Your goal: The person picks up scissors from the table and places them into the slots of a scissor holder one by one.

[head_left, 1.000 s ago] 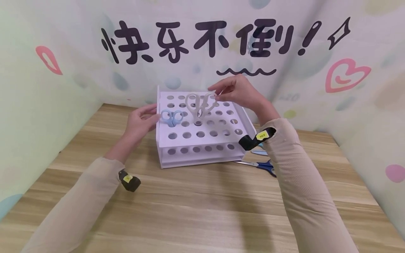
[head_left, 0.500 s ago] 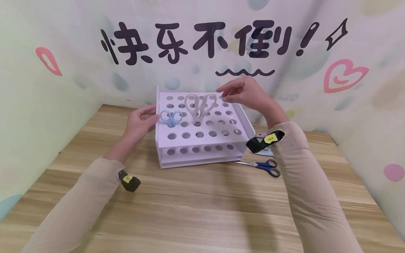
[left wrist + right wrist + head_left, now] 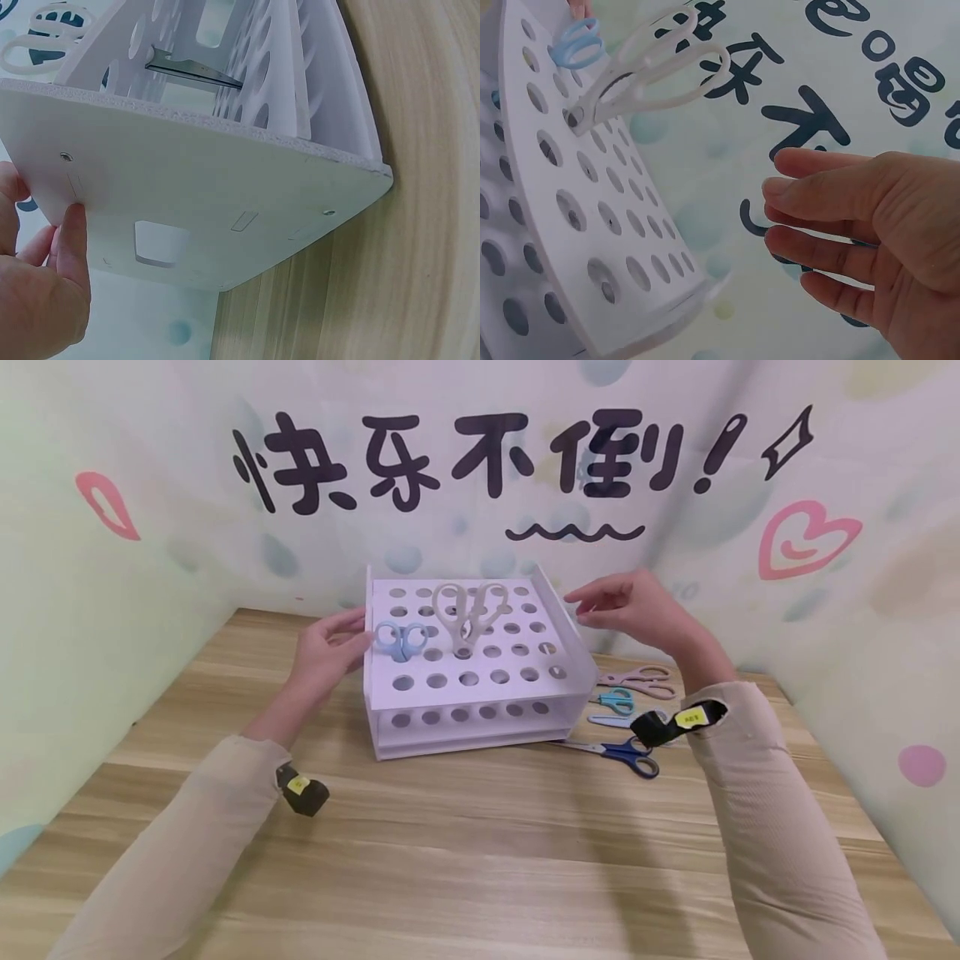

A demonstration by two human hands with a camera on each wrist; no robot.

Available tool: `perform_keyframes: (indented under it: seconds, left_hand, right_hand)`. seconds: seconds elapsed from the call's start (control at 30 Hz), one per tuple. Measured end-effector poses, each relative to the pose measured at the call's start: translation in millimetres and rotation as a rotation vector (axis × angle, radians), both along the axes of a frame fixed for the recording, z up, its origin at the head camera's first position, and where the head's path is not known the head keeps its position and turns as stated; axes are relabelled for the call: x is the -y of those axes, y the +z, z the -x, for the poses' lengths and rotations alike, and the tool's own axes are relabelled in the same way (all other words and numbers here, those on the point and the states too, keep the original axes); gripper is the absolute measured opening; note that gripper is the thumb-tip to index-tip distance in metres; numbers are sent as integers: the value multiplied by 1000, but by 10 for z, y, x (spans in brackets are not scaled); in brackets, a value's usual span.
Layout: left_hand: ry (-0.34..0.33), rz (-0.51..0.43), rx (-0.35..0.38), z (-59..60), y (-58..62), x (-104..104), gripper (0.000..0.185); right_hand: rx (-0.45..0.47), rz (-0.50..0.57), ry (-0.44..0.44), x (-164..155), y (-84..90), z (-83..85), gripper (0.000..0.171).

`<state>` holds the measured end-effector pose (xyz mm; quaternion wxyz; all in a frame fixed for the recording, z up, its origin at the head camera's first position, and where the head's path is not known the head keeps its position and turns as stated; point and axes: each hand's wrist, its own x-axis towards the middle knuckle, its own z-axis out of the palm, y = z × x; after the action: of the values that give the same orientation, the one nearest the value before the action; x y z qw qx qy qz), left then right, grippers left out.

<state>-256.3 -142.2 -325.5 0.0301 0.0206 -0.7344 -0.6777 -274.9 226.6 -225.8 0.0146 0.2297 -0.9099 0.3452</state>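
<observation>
A white rack (image 3: 442, 696) with rows of round holes stands on the table. White-handled scissors (image 3: 460, 635) stand upright in one hole, handles up. Small light blue scissors (image 3: 402, 648) sit in another hole nearer the left side. My left hand (image 3: 324, 652) touches the rack's left side panel, its fingertips (image 3: 75, 214) against the panel in the left wrist view. A blade (image 3: 195, 73) shows inside, beneath the holed top. To the right of the rack, my right hand (image 3: 637, 610) hovers in the air with loosely bent fingers, holding nothing.
Several scissors lie on the wooden table (image 3: 450, 852) right of the rack: pink ones (image 3: 628, 679), teal ones (image 3: 618, 700), a light blue pair (image 3: 609, 721) partly behind my right wrist camera, and dark blue-handled ones (image 3: 624, 752). A printed cloth wall (image 3: 465, 543) rises behind.
My right hand has moved away from the white-handled scissors to the right, past the rack's side. More of the scissors on the table now show. My left hand stays at the rack.
</observation>
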Motion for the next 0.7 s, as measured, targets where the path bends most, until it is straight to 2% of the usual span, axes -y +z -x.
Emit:
perform_keyframes:
  seconds: [0.17, 0.47, 0.7]
  left_hand:
    - [-1, 3, -1, -3, 1, 0, 49]
    - [3, 13, -12, -1, 13, 0, 49]
    - [5, 11, -10, 5, -1, -1, 49]
  right_hand:
    - [-4, 13, -7, -179, -121, -86, 26]
    - [24, 21, -88, -470, -361, -246, 29]
    - [59, 27, -49, -668, -531, -372, 31]
